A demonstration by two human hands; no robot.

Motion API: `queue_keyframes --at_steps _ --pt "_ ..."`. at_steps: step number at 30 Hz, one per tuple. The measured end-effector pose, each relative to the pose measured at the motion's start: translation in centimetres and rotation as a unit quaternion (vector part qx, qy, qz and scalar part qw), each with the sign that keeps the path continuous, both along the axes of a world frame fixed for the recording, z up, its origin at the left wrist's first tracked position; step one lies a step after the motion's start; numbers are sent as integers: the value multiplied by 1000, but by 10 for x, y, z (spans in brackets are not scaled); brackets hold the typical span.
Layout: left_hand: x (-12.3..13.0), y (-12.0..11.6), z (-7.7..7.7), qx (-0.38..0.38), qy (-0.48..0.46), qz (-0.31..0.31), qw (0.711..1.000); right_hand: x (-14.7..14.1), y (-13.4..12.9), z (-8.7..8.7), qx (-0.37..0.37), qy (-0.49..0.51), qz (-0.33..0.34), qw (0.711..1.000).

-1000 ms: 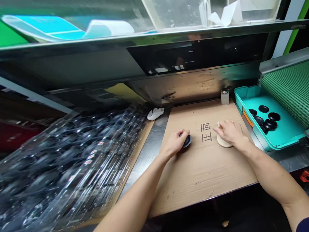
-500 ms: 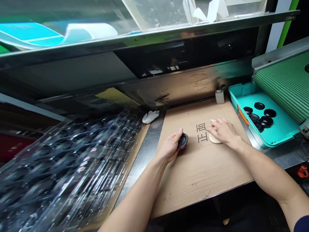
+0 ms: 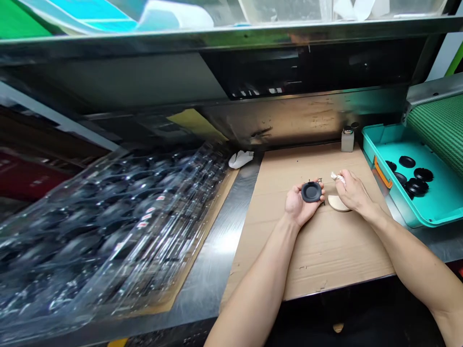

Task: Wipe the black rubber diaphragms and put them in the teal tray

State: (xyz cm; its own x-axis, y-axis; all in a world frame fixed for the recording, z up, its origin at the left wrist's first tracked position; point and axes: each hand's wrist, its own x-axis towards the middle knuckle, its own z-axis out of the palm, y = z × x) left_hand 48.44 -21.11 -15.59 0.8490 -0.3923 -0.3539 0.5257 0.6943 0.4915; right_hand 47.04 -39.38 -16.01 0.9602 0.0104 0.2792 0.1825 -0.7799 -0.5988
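The fingers [image 3: 297,193] of the left hand [image 3: 300,206] curl up around a round black disc [image 3: 311,192], cradling it face-up in the palm just above the cardboard sheet [image 3: 318,250]. The right hand [image 3: 353,193], just beside it, pinches a small white wad [image 3: 339,178] between thumb and fingertips, the fingers drawn close together on it. Under the right hand a pale round pad [image 3: 337,204] lies flat on the cardboard, partly hidden by the fingers. Both hands are over the middle of the sheet, nearer its far edge than its near one.

The cardboard lies on a steel worktop [image 3: 220,250]; its near edge runs along the worktop's front edge. To the left, a stack of clear plastic trays [image 3: 108,226] holding dark round parts covers the worktop's left part, blurred in this view.

At the right edge sits a teal tray [image 3: 434,197] with several more black discs [image 3: 415,180] in it, and past that a green ribbed belt [image 3: 441,130]. At the far right corner of the cardboard stands a small bottle [image 3: 347,140] with a metal cap. A crumpled white cloth [image 3: 241,158] lies by the cardboard's far left corner, against the back wall. A metal shelf [image 3: 231,36] spans overhead.
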Motion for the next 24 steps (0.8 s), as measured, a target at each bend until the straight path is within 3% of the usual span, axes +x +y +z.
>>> queue_keyframes --at_steps 3,6,10,19,24 --pt "-7 3 6 -14 11 -29 999 -3 5 3 71 -19 32 997" --pt "-12 0 14 -30 39 -19 999 -3 6 4 145 13 34 989" --pt "-15 -3 20 -28 81 -7 996 -2 7 5 184 31 44 982" --pt "-16 -5 18 23 53 -7 998 -5 11 10 141 43 90 985" --pt "-22 -15 6 151 -77 -13 985 -8 12 11 30 -24 99 994"
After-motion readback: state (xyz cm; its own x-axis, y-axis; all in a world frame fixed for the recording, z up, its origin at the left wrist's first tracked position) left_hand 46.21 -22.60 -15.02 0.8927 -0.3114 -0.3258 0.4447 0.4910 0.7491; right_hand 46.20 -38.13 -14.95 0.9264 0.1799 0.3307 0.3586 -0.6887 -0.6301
